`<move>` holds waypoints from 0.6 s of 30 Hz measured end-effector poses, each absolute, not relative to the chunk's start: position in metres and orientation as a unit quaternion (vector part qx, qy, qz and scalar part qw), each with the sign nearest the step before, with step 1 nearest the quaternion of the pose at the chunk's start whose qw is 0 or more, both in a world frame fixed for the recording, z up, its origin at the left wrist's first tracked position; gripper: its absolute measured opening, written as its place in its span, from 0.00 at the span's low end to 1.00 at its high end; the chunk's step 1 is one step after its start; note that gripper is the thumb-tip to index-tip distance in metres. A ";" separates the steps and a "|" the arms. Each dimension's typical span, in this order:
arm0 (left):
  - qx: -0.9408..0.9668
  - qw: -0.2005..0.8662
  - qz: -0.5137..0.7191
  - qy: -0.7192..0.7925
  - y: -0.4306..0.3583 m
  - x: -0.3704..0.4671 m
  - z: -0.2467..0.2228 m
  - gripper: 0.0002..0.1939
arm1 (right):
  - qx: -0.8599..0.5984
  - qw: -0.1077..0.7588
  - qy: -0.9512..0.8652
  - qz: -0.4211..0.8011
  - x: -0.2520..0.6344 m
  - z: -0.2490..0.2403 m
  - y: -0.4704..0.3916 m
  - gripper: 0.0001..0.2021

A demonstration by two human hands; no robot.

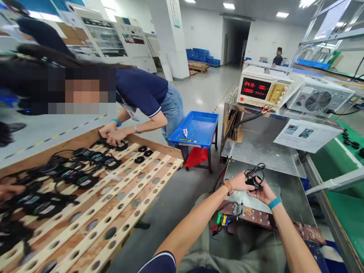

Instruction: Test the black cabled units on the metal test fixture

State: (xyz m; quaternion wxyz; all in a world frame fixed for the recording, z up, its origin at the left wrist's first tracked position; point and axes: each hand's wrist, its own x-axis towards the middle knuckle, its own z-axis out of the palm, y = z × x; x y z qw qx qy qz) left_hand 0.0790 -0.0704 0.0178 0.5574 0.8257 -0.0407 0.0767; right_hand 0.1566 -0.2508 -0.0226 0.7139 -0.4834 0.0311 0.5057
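Observation:
Both hands are closed around a black device with a coiled black cable (254, 176), held over the metal worktop (295, 197). My left hand (240, 182), with a brown strap at its wrist, grips it from the left. From the right and below, my right hand (264, 193) holds it too, a blue band around that wrist. The fingers partly cover the device, so its exact kind is unclear. Below my hands lies a brown terminal strip (256, 217) with metal screws. Green, yellow, blue and red clips (222, 220) hang at its left end.
A power supply (265, 89) with red digits stands on the shelf ahead, beside a grey unit with a fan (317, 101). To the left, a co-worker (145, 89) bends over a slotted wooden rack (136, 185) holding several black devices. A blue tray (199, 125) stands beyond.

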 end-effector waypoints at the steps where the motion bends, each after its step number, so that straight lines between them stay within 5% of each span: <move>1: 0.833 0.546 0.079 -0.046 -0.075 0.079 0.019 0.28 | -0.485 0.711 0.035 0.507 0.155 -0.022 -0.251 0.13; 7: 0.879 0.468 0.091 -0.022 -0.098 0.086 0.019 0.30 | -0.487 0.725 0.051 0.484 0.149 -0.022 -0.257 0.13; 13: 0.880 0.455 0.135 -0.009 -0.114 0.088 0.014 0.29 | -0.455 0.759 0.052 0.463 0.155 -0.019 -0.266 0.34; 18: 0.847 0.504 0.167 0.010 -0.125 0.091 0.010 0.29 | -0.540 0.718 0.071 0.433 0.163 -0.009 -0.263 0.40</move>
